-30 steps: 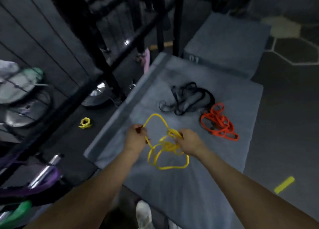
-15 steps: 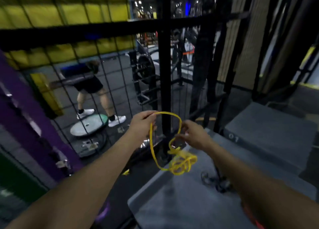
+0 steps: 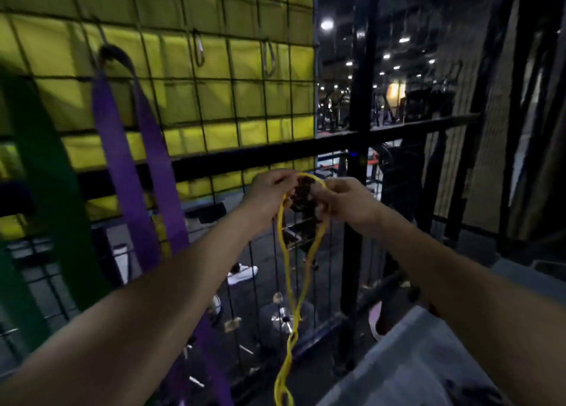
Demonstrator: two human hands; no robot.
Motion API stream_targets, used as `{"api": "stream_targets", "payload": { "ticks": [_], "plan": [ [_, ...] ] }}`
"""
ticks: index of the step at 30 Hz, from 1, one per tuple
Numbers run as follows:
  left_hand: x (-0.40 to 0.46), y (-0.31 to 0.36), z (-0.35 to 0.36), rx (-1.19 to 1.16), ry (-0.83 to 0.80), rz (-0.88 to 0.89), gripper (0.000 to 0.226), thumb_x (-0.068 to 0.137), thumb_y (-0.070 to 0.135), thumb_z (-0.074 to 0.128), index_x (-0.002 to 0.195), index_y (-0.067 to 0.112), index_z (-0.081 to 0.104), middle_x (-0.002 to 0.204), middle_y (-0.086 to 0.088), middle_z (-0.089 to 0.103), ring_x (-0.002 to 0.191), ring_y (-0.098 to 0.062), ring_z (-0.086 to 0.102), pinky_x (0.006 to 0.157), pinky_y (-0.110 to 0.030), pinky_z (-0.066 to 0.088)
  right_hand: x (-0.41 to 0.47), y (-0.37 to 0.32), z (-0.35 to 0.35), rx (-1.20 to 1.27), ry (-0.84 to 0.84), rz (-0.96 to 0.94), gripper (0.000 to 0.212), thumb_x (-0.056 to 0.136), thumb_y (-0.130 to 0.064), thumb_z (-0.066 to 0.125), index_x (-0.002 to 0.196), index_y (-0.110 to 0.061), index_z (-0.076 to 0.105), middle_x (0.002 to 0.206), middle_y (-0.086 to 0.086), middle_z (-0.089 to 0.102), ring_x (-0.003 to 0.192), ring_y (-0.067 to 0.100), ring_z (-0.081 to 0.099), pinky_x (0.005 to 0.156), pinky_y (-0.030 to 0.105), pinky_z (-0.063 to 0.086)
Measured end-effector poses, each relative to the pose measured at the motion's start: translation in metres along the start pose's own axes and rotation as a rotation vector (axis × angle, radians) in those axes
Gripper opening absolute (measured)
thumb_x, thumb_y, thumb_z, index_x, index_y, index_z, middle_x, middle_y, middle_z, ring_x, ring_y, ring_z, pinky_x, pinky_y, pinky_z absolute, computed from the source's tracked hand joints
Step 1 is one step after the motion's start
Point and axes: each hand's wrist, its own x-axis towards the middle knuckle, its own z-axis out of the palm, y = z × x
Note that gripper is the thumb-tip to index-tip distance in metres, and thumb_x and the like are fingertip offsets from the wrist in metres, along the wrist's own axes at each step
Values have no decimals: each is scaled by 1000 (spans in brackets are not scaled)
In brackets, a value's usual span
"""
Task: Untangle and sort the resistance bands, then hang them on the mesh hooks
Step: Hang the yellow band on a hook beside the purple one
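Observation:
I hold a thin yellow resistance band [image 3: 288,271] up in front of the black wire mesh [image 3: 232,105]. My left hand [image 3: 269,192] and my right hand [image 3: 346,202] each pinch the top of its loop, close together. The band hangs straight down, twisted near its lower end. A wide purple band [image 3: 122,166] hangs on a hook at the upper left, with a green band [image 3: 52,191] beside it. Two bare metal hooks [image 3: 199,50] [image 3: 269,58] sit on the mesh above my hands.
A yellow pad lies behind the mesh. A black steel post [image 3: 358,136] and horizontal rail stand right behind my hands. The grey padded platform [image 3: 407,369] is at the lower right. Weight plates and a white shoe lie on the floor beyond the mesh.
My view has swung up from the platform to the mesh. Both hands lifted the yellow band, came closer together, and the band's bunched loops now hang out long.

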Motion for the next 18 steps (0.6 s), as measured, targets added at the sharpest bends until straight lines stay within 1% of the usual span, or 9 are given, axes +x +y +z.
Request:
{"api": "stream_targets", "payload": {
  "ticks": [3, 5, 7, 8, 10, 12, 14, 17, 18],
  "plan": [
    [4, 7, -28, 150, -43, 41, 9, 92, 10, 54, 89, 15, 60, 71, 1, 52, 58, -4, 45, 50, -14, 37, 21, -30, -1, 42, 12, -71, 27, 93, -18, 53, 69, -8, 62, 53, 0, 32, 42, 6, 31, 47, 22, 27],
    [5, 9, -41, 199, -85, 48, 9, 91, 10, 56, 86, 15, 62, 69, 2, 52, 52, 2, 47, 49, -11, 39, 39, -42, 0, 9, 43, -112, 27, 92, -20, 55, 69, -9, 64, 49, -4, 32, 41, 6, 28, 46, 20, 23],
    [6, 14, -53, 178, -75, 62, 14, 91, 8, 55, 80, 15, 62, 69, 0, 53, 52, 1, 48, 51, -11, 42, 55, -51, 3, -12, 95, -144, 25, 91, -23, 57, 71, -10, 66, 44, -10, 35, 38, 4, 30, 41, 18, 25],
    [9, 18, -59, 180, -45, 82, 17, 91, 9, 55, 78, 17, 62, 71, -1, 54, 56, -3, 49, 53, -12, 43, 62, -55, 4, -15, 111, -160, 25, 91, -22, 58, 71, -11, 66, 41, -12, 37, 36, 2, 31, 40, 16, 26],
    [18, 27, -70, 186, 53, 143, 16, 93, 9, 53, 83, 16, 63, 81, -4, 60, 63, -8, 51, 54, -11, 45, 77, -63, 8, -16, 103, -176, 24, 91, -22, 57, 72, -11, 66, 39, -13, 41, 35, -1, 36, 40, 15, 28],
    [29, 42, -79, 110, 175, 203, 11, 92, 6, 53, 94, 8, 64, 87, -4, 63, 66, -9, 52, 52, -12, 47, 89, -72, 13, 0, 60, -188, 22, 90, -26, 59, 75, -13, 69, 49, -7, 38, 40, 1, 35, 45, 19, 27],
    [41, 61, -85, 79, 269, 276, 9, 91, 4, 54, 93, 8, 62, 78, -4, 60, 61, -8, 54, 48, -12, 47, 104, -82, 17, 46, 7, -207, 21, 90, -25, 58, 80, -9, 67, 60, 0, 35, 49, 8, 33, 49, 23, 25],
    [57, 94, -93, 155, 369, 397, 11, 88, 1, 58, 84, 11, 56, 70, -4, 59, 47, 0, 56, 45, -13, 48, 129, -102, 23, 63, -39, -226, 28, 93, -33, 53, 85, -9, 67, 64, 1, 47, 54, 11, 41, 50, 23, 33],
    [63, 104, -96, 185, 398, 423, 11, 87, 1, 59, 83, 10, 56, 70, -3, 60, 47, 0, 56, 47, -15, 48, 139, -107, 26, 62, -44, -231, 31, 93, -36, 51, 85, -10, 67, 64, 0, 51, 54, 10, 44, 50, 23, 36]
  ]
}}
